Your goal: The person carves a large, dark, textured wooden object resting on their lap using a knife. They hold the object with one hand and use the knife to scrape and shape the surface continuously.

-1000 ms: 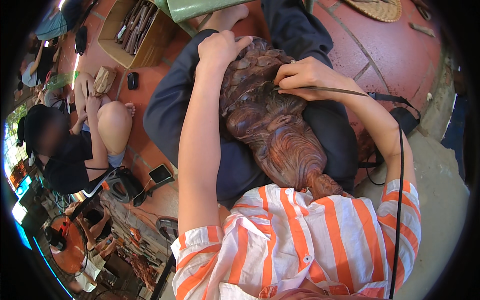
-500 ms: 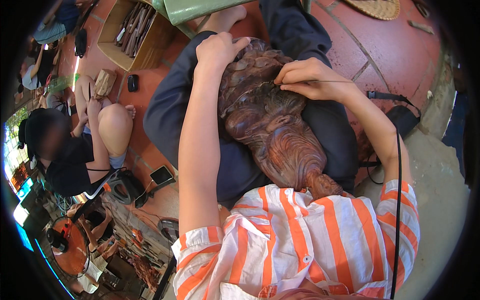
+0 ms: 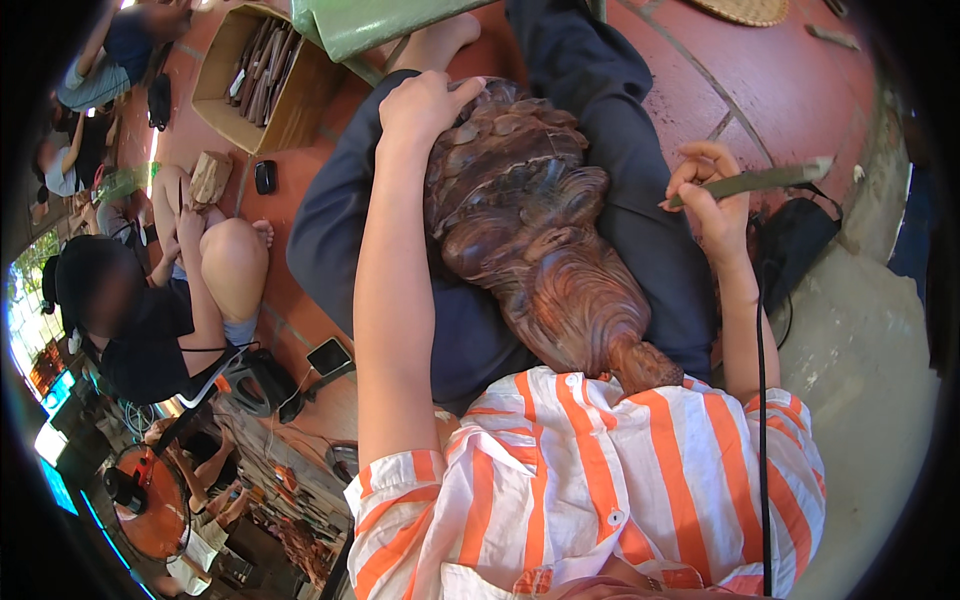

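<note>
A dark reddish-brown wood carving [image 3: 570, 285] with scaly ridges and swirling grain lies across my lap, its narrow end against my striped shirt. My left hand [image 3: 422, 108] grips its far left edge, thumb along the top and fingertips partly hidden over the side. Off to the right, clear of the carving, my right hand [image 3: 718, 212] is raised above the floor. Between its thumb and fingers is a flat grey-green strip [image 3: 775, 177], pointing right with a pale, worn-looking tip. I cannot make out what the strip is made of.
A cardboard box [image 3: 225, 125] of brown sticks stands at far left, beside a green stool [image 3: 390, 22]. A seated person [image 3: 125, 310] works close on my left. A black bag [image 3: 795, 240] lies to my right, and a black cable [image 3: 764, 420] hangs past my right arm.
My right hand has lifted off the carving and swung right, taking the strip with it; the strip now shows its broad face. My left hand stays on the carving's edge.
</note>
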A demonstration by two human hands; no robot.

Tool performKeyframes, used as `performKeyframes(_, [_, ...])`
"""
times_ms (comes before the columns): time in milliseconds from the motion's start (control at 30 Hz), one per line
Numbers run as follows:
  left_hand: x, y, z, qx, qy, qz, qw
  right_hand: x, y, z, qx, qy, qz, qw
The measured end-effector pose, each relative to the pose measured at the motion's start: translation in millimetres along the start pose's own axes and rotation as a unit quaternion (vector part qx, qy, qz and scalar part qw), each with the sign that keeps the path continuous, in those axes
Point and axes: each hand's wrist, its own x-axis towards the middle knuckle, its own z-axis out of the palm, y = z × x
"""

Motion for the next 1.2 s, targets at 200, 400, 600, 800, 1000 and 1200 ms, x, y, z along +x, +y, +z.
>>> performKeyframes(200, [0.4,-3.5,-1.6,-0.015,0.001,-0.025,1.0,4.5,-6.9,-17.1,-0.119,0.081,-0.033,0.989])
performKeyframes(400, [-7.3,-21.4,-1.3,-0.053,0.008,-0.058,0.997,3.7,-26.5,-24.7,-0.098,0.154,-0.095,0.979])
performKeyframes(600, [-7.5,-31.1,2.5,-0.07,0.004,-0.073,0.995,4.5,-23.6,-38.7,0.078,0.065,-0.165,0.981])
performKeyframes(800, [-10.4,-34.1,3.2,-0.064,0.013,-0.076,0.995,-1.7,-14.2,-39.5,0.007,0.109,-0.083,0.99])
performKeyframes(1000, [-14.9,-30.2,0.0,-0.078,0.007,-0.083,0.993,-8.8,-13.4,-16.2,-0.019,0.131,-0.134,0.982])
performKeyframes(1200, [-19.5,-27.5,-1.0,-0.054,0.037,-0.108,0.992,-5.8,-14.3,-2.9,0.05,0.115,-0.063,0.99])
